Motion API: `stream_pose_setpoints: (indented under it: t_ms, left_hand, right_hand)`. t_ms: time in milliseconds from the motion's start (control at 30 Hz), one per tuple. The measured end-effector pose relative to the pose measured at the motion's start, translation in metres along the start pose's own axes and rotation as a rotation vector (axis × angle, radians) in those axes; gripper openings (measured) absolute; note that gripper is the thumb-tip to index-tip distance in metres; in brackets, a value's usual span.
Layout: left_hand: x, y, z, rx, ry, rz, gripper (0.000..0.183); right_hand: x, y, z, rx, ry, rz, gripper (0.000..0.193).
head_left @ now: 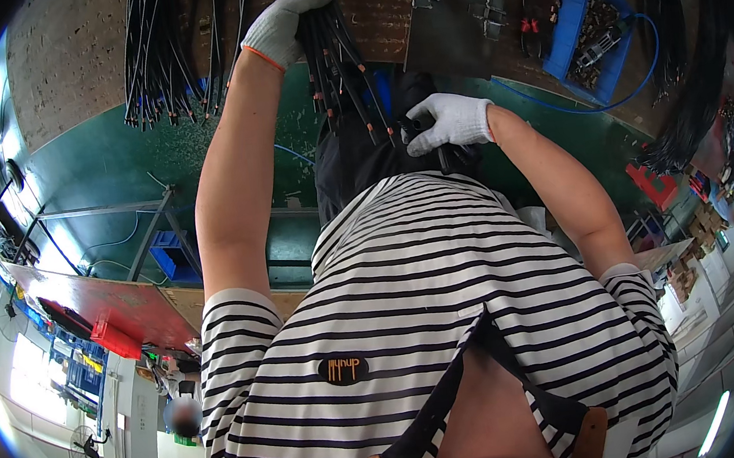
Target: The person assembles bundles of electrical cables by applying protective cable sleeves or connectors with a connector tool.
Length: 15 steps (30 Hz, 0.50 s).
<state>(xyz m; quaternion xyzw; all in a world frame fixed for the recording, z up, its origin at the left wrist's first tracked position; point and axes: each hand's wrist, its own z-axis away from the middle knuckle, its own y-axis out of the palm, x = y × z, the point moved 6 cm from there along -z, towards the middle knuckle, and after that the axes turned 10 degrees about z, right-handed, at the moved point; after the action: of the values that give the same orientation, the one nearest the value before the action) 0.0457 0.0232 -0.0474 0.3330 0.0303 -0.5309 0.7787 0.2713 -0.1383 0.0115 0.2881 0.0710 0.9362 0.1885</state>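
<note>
Left hand [287, 26], in a white knitted glove with an orange-edged cuff, is clamped on a bundle of thin black cables with copper-coloured ends [330, 51], its fingers lying across the strands. This bundle lies at the near edge of a brown, scuffed wooden worktop [61, 77], and its tips run past that edge toward the wearer's dark trousers [347, 156], spreading slightly apart. Right hand [452, 120], gloved in the same white knit, is just beside those tips, fingers and thumb closed around some short black pieces [415, 125]; what exactly they are, I cannot tell, as the glove covers most of them. To the left of the held bundle, a second spread of black cables with copper-coloured tips [158, 64] hangs over the same edge. On the right part of the worktop stands a blue rectangular plastic tray [558, 50] filled with small brownish metal pieces [601, 14], with a silver metal tool [599, 46] lying on them. A thin blue hose [655, 47] loops around near the tray, and red-handled pliers [529, 26] lie to its left.
</note>
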Motion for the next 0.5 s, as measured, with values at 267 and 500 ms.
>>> stream_pose_setpoints:
  t_ms: [267, 500]
  left_hand:
    - [0.005, 0.001, -0.004, -0.048, -0.005, 0.012, 0.023]
    - [0.007, 0.005, -0.005, -0.052, -0.023, 0.012, 0.022]
  right_hand:
    - [0.006, 0.010, 0.018, -0.137, -0.062, 0.054, 0.061]
    - [0.008, 0.017, 0.024, -0.088, -0.084, 0.098, 0.054]
